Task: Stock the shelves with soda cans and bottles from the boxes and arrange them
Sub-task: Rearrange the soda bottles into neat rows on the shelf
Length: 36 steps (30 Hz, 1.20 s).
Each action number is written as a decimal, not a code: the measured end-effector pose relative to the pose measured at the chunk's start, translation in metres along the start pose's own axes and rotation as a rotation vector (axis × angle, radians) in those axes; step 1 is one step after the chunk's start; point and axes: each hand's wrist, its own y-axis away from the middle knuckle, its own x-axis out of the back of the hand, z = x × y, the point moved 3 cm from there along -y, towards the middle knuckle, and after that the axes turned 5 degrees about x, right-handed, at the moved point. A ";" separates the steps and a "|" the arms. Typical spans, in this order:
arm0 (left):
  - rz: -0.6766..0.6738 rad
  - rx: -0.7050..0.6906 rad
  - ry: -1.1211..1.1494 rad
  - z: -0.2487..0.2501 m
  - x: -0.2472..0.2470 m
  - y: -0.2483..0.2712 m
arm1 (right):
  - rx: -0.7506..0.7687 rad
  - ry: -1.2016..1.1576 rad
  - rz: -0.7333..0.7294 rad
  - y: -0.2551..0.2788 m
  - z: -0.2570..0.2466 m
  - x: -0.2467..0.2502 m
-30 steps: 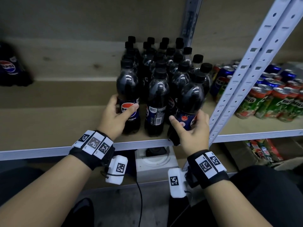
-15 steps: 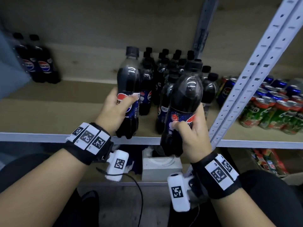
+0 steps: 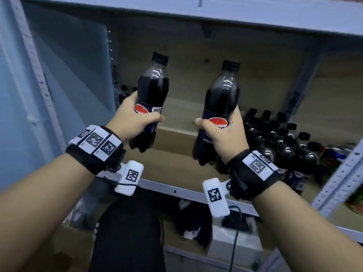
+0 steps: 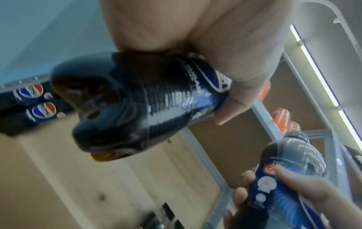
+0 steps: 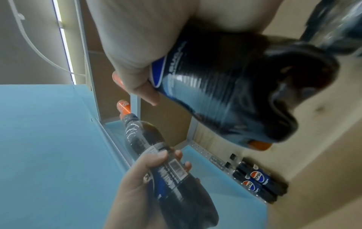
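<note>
Both forearms reach forward and up, wrists banded; the left hand point(image 3: 131, 118) and right hand point(image 3: 224, 134) are each curled round an upright bottle, level, apart

A pale blue wall point(image 3: 78, 79) rises to the left of the left hand, with a grey perforated upright point(image 3: 37, 75) against it. Behind both hands stands a wooden back panel point(image 3: 265, 75) under a grey metal shelf edge point(image 3: 255, 14). A lit tube lamp point(image 4: 321, 74) runs overhead.
</note>
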 end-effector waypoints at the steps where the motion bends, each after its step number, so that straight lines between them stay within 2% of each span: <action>1: 0.034 0.013 -0.005 -0.001 0.013 -0.010 | -0.010 -0.026 0.007 -0.014 -0.003 -0.014; 5: 0.159 0.051 -0.072 -0.021 0.054 -0.053 | -0.086 -0.111 -0.032 -0.063 -0.003 -0.072; 9: 0.169 0.085 -0.174 -0.048 0.083 -0.097 | -0.141 -0.082 -0.105 -0.098 0.018 -0.127; 16: 0.217 0.093 -0.156 -0.126 0.105 -0.157 | -0.273 -0.051 -0.264 -0.126 0.099 -0.208; 19: 0.227 0.143 -0.208 -0.166 0.112 -0.176 | -0.364 -0.031 -0.336 -0.129 0.138 -0.240; 23: 0.216 0.255 -0.227 -0.212 0.121 -0.196 | -0.337 -0.003 -0.274 -0.139 0.192 -0.281; 27: 0.204 0.312 -0.191 -0.245 0.125 -0.214 | -0.398 0.002 -0.281 -0.143 0.228 -0.305; 31: 0.275 0.376 -0.182 -0.273 0.131 -0.227 | -0.432 -0.017 -0.281 -0.141 0.253 -0.325; 36: 0.278 0.414 -0.243 -0.297 0.136 -0.226 | -0.401 -0.011 -0.271 -0.136 0.269 -0.338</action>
